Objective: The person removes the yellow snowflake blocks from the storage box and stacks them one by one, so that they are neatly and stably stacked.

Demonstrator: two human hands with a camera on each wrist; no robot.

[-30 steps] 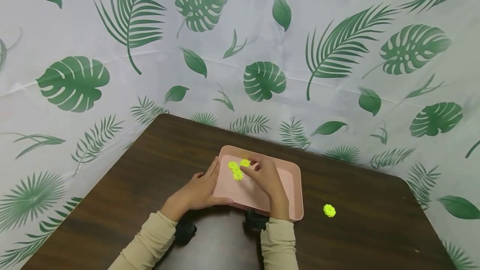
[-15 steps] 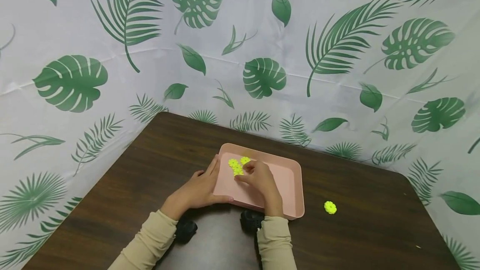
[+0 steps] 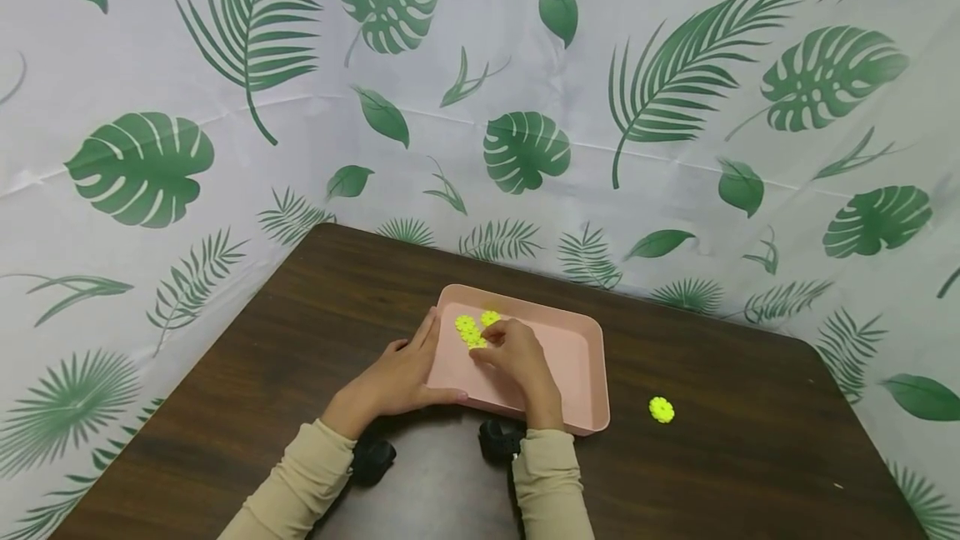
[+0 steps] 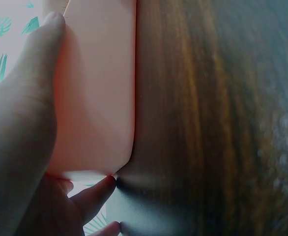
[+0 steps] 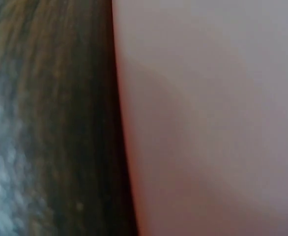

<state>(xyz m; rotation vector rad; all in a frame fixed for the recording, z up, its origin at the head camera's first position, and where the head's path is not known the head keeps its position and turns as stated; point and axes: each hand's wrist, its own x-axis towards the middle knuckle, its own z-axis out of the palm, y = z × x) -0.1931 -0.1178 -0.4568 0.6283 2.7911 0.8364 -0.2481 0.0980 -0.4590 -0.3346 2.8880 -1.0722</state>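
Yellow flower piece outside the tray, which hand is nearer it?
Right: the right hand is over the tray, left of the piece; the left hand farther left, at the tray's left end.

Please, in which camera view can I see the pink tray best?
The head view: it shows the pink tray nearly whole, rim and inside, though the right hand covers some. The left wrist view shows only an outer wall and corner; the right wrist view, only a blurred close piece.

A white cloth (image 3: pixel 585 98) printed with green leaves (image 3: pixel 536 148) hangs behind the tabletop (image 3: pixel 750 448) and along its left side, crossed by a faint crease. The tabletop is dark, streaked wood with rounded far corners; pale light (image 3: pixel 435 473) shines off its near part.
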